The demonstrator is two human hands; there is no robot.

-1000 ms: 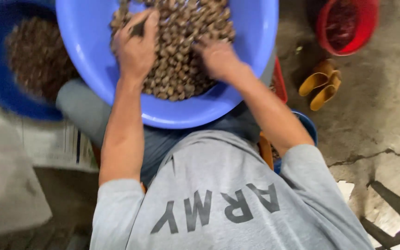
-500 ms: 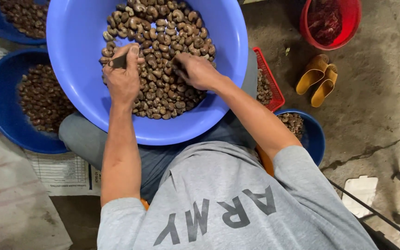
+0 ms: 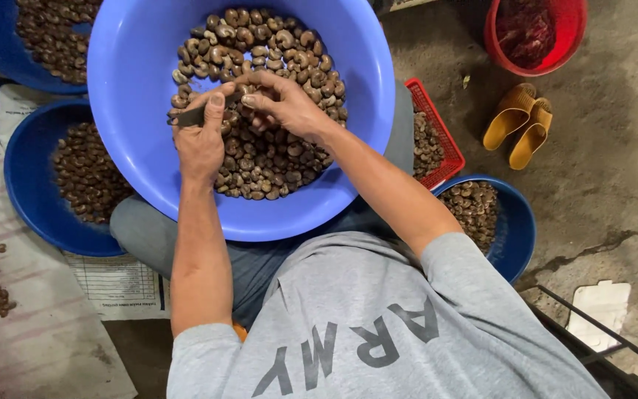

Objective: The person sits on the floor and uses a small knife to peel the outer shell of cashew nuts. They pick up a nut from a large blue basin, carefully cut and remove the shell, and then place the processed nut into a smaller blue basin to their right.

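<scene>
Over nut basin (image 3: pixel 134 89), knife (image 3: pixel 190 116) lies crosswise, tip leftward

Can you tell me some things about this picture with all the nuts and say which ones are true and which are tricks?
1. The left hand grips a small dark tool. True.
2. The big light blue basin is full of water. False: it holds brown nuts, with no water to be seen.
3. The right hand is over the nuts in the big light blue basin. True.
4. A pair of green boots lies by the red bucket. False: it is a pair of yellow sandals.
5. The red crate has nuts in it. True.
</scene>
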